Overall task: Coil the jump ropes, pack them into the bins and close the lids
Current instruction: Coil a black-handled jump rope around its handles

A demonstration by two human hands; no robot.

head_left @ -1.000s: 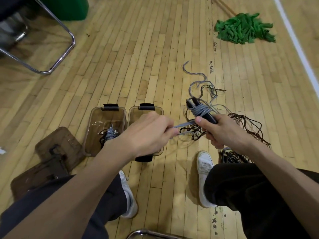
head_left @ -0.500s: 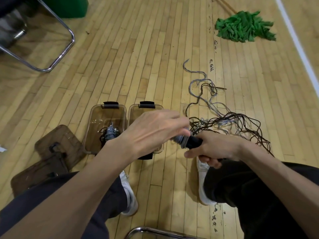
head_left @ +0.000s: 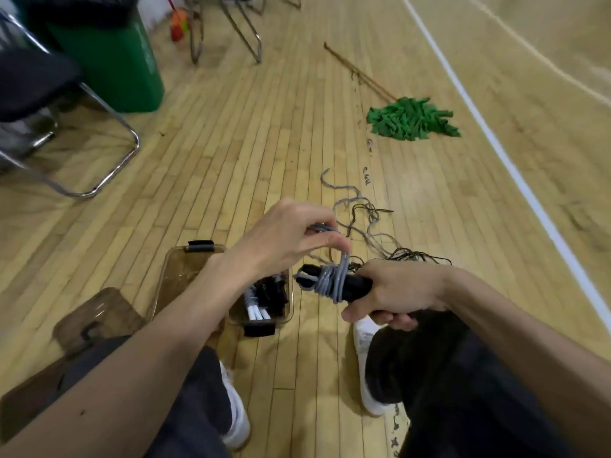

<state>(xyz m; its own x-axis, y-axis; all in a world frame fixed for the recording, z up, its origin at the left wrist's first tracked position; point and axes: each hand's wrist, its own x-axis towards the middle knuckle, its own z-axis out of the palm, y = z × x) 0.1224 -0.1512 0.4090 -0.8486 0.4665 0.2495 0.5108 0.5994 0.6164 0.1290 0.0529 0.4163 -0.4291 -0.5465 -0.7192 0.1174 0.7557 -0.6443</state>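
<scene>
ITEM: grey jump-rope cord (head_left: 325, 283) wound round black plastic handles (head_left: 356, 289), above wooden floor (head_left: 264, 143), beside clear brown plastic bins (head_left: 172, 271) | CHANGE: left hand (head_left: 287, 238) lifts off bundle, grip pinching cord loop overhead; right hand (head_left: 396, 290) grip clasps handles | STATUS: likely another turn; packing pending

Tally on the gym floor (head_left: 264, 127)
There were two bins (head_left: 172, 276), two loose lids (head_left: 96, 317), one grey rope (head_left: 330, 282), one tangle of dark ropes (head_left: 420, 257), one green mop (head_left: 410, 119), one green trash can (head_left: 115, 64) and two white shoes (head_left: 363, 352).
</scene>
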